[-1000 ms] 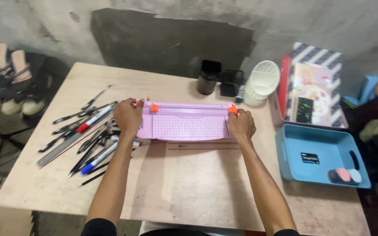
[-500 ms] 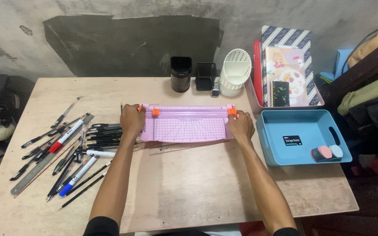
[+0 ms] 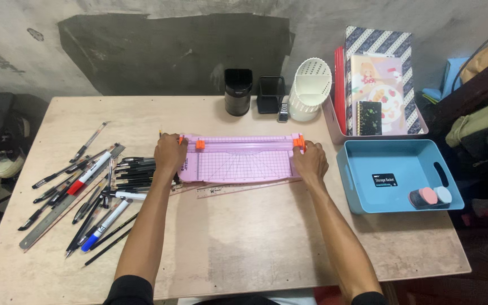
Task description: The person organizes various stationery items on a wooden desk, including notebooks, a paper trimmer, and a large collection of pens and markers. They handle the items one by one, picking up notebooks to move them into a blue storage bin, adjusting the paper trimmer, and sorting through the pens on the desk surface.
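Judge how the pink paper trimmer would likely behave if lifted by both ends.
The pink paper trimmer looks like flat, rigid plastic, so probably stiff and light. With the left hand and right hand gripping opposite ends, it should stay level; its orange slider might slide.

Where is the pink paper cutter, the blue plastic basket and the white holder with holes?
Pink plastic paper cutter (image 3: pixel 243 164), head view, on its gridded middle.
Blue plastic basket (image 3: pixel 350 183), head view, on its left wall.
White plastic holder with holes (image 3: pixel 307 97), head view, on its outer side.
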